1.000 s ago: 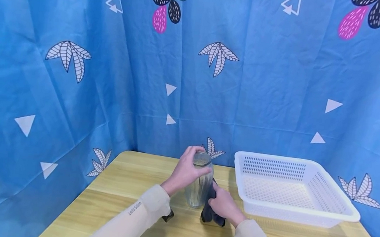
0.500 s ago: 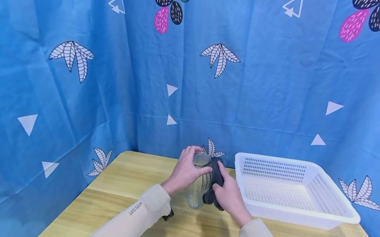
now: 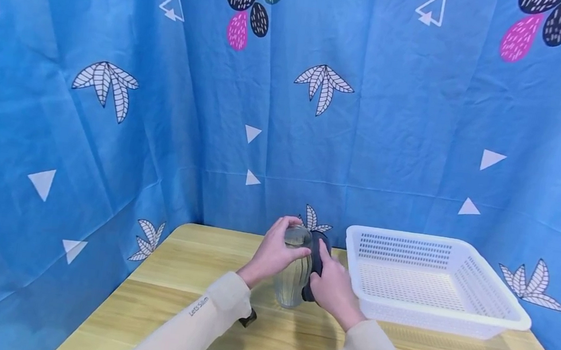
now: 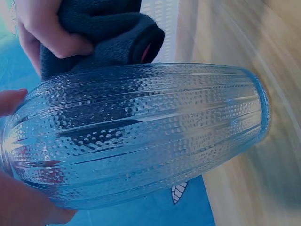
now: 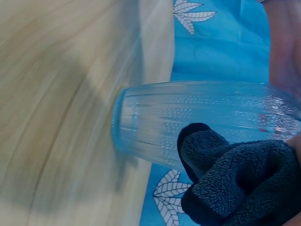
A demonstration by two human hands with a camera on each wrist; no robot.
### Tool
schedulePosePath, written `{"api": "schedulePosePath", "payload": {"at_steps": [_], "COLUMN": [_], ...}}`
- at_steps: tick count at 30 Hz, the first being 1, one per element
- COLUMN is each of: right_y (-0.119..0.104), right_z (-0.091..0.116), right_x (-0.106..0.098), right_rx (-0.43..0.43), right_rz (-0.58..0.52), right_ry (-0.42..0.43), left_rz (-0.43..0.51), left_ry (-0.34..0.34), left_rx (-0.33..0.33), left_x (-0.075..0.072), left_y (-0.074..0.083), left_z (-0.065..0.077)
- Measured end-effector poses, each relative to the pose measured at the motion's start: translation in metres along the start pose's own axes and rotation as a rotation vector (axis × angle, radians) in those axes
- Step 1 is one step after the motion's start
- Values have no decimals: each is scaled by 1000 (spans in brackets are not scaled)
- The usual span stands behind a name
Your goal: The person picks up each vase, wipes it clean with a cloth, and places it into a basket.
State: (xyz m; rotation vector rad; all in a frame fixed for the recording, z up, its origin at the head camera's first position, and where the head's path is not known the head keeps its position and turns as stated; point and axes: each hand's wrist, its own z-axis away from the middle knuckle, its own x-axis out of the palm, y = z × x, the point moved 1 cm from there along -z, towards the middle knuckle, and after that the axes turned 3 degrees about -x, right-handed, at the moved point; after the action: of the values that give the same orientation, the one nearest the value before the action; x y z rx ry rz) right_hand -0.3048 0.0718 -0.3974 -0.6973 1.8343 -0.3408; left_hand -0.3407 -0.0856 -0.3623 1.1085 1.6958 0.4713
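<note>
A clear glass vase [image 3: 290, 283] with ribs and a dimpled texture stands upright on the wooden table. My left hand [image 3: 274, 252] grips it near the top, thumb and fingers on either side of the rim. Against the vase's right side, my right hand [image 3: 335, 285] holds a bunched dark grey cloth [image 3: 320, 252], index finger laid along it. In the left wrist view the fuzzy cloth [image 4: 113, 37] overlaps the side of the glass vase [image 4: 155, 132]. From the right wrist, the folded cloth [image 5: 240, 179] with black edging covers part of the vase [image 5: 188, 108].
A white perforated plastic basket [image 3: 430, 316] stands at the right on the wooden table [image 3: 185, 285]. Behind and to the left hangs a blue patterned curtain [image 3: 303, 154]. Both forearms, in pale sleeves with black wrist mounts, reach in from the front.
My right hand and the cloth have moved up along the vase's right side from near its base, then slightly left. The left hand and the vase have stayed in place.
</note>
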Motion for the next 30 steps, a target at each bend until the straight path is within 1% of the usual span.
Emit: {"api": "schedulePosePath", "payload": {"at_steps": [5, 11, 12, 14, 19, 24, 27, 30], "right_y": [7, 20, 22, 24, 25, 28, 28, 22], "right_z": [1, 11, 11, 12, 10, 6, 5, 4], "right_x": [13, 31, 33, 36, 40, 41, 37, 27], "right_rx": [28, 74, 78, 77, 80, 73, 73, 63], "right_rz": [12, -25, -28, -22, -5, -24, -45, -69], "right_ry": [-61, -255, -282, -307, -274, -228, -191, -141], "left_rz": [-6, -25, -26, -23, -11, -13, -17, -28], "left_ry": [13, 12, 10, 8, 2, -4, -14, -31], "left_rx": [5, 16, 19, 27, 37, 48, 49, 40], "left_x": [0, 1, 2, 3, 2, 2, 1, 0], "left_y": [-5, -6, -6, -5, -4, -4, -5, -5], "left_z": [0, 2, 2, 1, -1, -3, -2, -2]}}
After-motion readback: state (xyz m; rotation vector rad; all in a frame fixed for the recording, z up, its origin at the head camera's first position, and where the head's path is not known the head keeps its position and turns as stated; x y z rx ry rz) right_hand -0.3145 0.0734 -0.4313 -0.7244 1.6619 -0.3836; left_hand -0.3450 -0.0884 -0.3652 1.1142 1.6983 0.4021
